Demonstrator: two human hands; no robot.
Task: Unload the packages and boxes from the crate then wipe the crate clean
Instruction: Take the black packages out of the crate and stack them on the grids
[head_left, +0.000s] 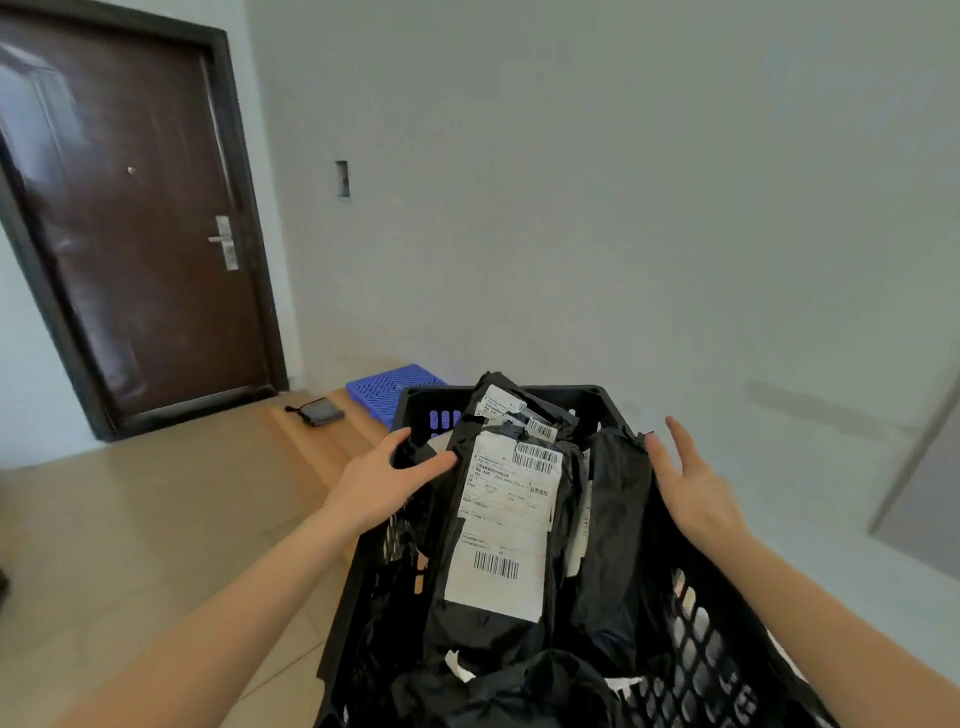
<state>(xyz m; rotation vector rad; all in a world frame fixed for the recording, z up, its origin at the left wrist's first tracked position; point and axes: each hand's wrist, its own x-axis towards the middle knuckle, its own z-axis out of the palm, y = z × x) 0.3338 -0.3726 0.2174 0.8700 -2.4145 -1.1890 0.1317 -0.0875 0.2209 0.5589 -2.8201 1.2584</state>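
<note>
A black plastic mesh crate (696, 639) fills the lower middle, packed with several black plastic mail packages. The top package (498, 525) carries a large white shipping label with barcodes. A second labelled package (511, 408) lies behind it, and an unlabelled black one (615, 499) rests to its right. My left hand (387, 480) is spread over the crate's left rim, its fingertips touching the top package's left edge. At the crate's right rim, my right hand (693, 486) hovers with fingers apart, holding nothing.
A blue plastic pallet (384, 387) lies on the floor behind the crate against the grey wall. A small dark pouch (319, 412) sits on the tan tile floor near a brown door (130, 234) at the left.
</note>
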